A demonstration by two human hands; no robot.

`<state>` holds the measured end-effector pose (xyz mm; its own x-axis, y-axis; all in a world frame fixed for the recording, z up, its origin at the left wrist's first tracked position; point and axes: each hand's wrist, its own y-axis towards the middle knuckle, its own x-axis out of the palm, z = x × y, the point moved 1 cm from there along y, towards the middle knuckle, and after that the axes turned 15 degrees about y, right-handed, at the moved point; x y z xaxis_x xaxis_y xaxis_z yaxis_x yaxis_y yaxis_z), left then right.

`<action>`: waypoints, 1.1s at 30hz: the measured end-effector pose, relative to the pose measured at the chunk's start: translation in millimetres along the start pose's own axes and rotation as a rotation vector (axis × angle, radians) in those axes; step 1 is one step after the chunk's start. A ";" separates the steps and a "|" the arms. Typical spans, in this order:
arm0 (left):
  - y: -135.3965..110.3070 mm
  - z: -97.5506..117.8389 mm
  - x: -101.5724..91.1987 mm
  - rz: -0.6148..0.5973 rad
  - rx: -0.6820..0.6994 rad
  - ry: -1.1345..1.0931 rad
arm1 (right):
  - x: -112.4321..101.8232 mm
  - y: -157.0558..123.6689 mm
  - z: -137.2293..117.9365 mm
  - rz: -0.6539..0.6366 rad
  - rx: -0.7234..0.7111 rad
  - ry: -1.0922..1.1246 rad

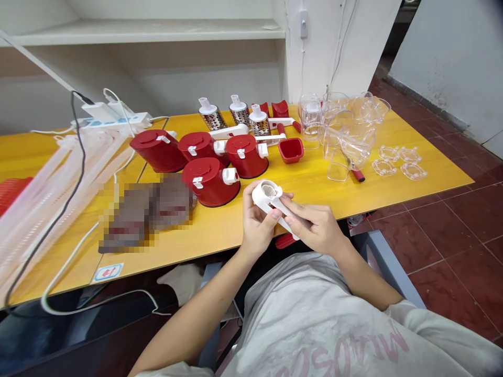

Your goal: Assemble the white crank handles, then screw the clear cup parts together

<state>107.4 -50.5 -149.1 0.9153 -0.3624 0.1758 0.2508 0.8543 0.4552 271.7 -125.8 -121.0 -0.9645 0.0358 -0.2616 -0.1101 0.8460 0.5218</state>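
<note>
"What are your hands on?"

"My left hand [257, 222] curls round the ring end of a white plastic handle [277, 205]; my right hand [314, 226] grips its long arm, slanting near-right."

"What's closest?"

"A red drum [210, 180], far-left on the yellow table [220, 238]."

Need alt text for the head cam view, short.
A person's left hand and right hand hold a white plastic part above a yellow table. Beyond it stand red cylindrical housings, perforated steel drums and clear plastic parts.
</note>
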 end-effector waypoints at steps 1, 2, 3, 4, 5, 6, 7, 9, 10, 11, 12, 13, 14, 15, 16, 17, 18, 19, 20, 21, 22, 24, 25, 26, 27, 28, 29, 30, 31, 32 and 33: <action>0.1 -0.1 -0.2 -0.004 0.001 -0.010 | 0.4 0.2 -0.5 0.002 0.003 0.005; 0.3 0.0 -0.3 -0.009 0.004 -0.020 | 0.7 0.5 -1.1 0.008 0.002 0.015; 0.5 0.1 -0.4 -0.014 0.007 -0.030 | 1.0 0.8 -1.6 0.017 -0.002 0.029; 0.7 0.3 -0.5 -0.019 0.009 -0.037 | 1.1 1.1 -2.0 0.027 -0.005 0.043; 0.8 0.4 -0.5 -0.024 0.008 -0.041 | 1.1 1.2 -2.2 0.035 -0.007 0.058; 0.9 0.4 -0.4 -0.027 0.007 -0.043 | 0.9 1.1 -2.3 0.041 -0.006 0.072; 1.0 0.3 -0.3 -0.027 0.005 -0.044 | 0.6 0.9 -2.2 0.044 -0.003 0.082; 0.8 -0.1 -0.2 -0.020 0.000 -0.044 | -0.5 0.4 -2.3 0.038 0.003 0.087; 0.6 -0.4 -0.2 -0.015 -0.002 -0.044 | -1.3 0.2 -2.7 0.031 0.005 0.083; 0.4 -0.7 -0.2 -0.012 -0.004 -0.043 | -2.1 0.2 -3.4 0.024 0.008 0.077; 0.2 -0.9 -0.2 -0.011 -0.005 -0.042 | -2.8 0.3 -4.3 0.014 0.013 0.069; 0.0 -1.0 -0.3 -0.012 -0.006 -0.041 | -3.5 0.6 -5.4 0.005 0.018 0.059; -0.2 -0.9 -0.5 -0.013 -0.008 -0.039 | -4.0 1.1 -6.6 -0.005 0.023 0.049; -0.4 -0.8 -0.7 -0.015 -0.010 -0.036 | -4.3 1.6 -7.8 -0.015 0.026 0.037; -0.5 -0.6 -0.9 -0.014 -0.013 -0.032 | -4.4 2.2 -8.8 -0.024 0.028 0.026; -0.6 -0.3 -1.1 -0.012 -0.015 -0.028 | -4.3 2.8 -9.7 -0.031 0.031 0.014; -0.6 0.0 -1.3 -0.010 -0.018 -0.024 | -4.1 3.3 -10.4 -0.035 0.035 0.003; -0.7 0.3 -1.3 -0.009 -0.019 -0.021 | -4.0 3.7 -11.0 -0.036 0.041 -0.009; -0.6 0.8 -1.3 -0.010 -0.021 -0.020 | -3.9 4.1 -11.6 -0.039 0.048 -0.023; -0.6 1.2 -1.1 -0.013 -0.024 -0.019 | -4.0 4.4 -12.3 -0.045 0.055 -0.039; -0.5 1.8 -0.9 -0.014 -0.030 -0.015 | -4.2 4.5 -13.1 -0.051 0.058 -0.058; -0.2 3.1 -0.5 -0.012 -0.048 -0.001 | -5.2 4.6 -15.0 -0.067 0.064 -0.099; -0.1 3.8 -0.4 -0.009 -0.056 0.006 | -5.8 4.5 -16.1 -0.076 0.069 -0.116; 0.1 4.6 -0.2 -0.006 -0.064 0.013 | -6.4 4.4 -17.1 -0.085 0.074 -0.128; 0.2 5.3 -0.1 -0.006 -0.074 0.017 | -7.1 4.3 -18.1 -0.094 0.079 -0.136; 0.3 6.0 -0.1 -0.009 -0.083 0.017 | -7.7 4.2 -19.0 -0.104 0.086 -0.143; 0.3 6.6 -0.1 -0.011 -0.092 0.014 | -8.4 4.2 -19.8 -0.116 0.094 -0.150; 0.3 7.1 -0.2 -0.013 -0.100 0.009 | -9.1 4.2 -20.5 -0.130 0.103 -0.156; 0.3 7.4 -0.4 -0.013 -0.108 0.004 | -9.9 4.4 -21.3 -0.145 0.113 -0.164; 0.4 7.7 -0.6 -0.010 -0.112 -0.002 | -10.8 4.5 -22.1 -0.160 0.125 -0.173; 0.4 7.8 -0.8 -0.006 -0.114 -0.007 | -11.8 4.7 -22.9 -0.176 0.136 -0.182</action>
<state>104.3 -52.7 -142.2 0.9116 -0.3697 0.1796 0.2906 0.8888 0.3543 277.1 -134.3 -96.9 -0.8732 -0.0331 -0.4862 -0.2265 0.9109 0.3448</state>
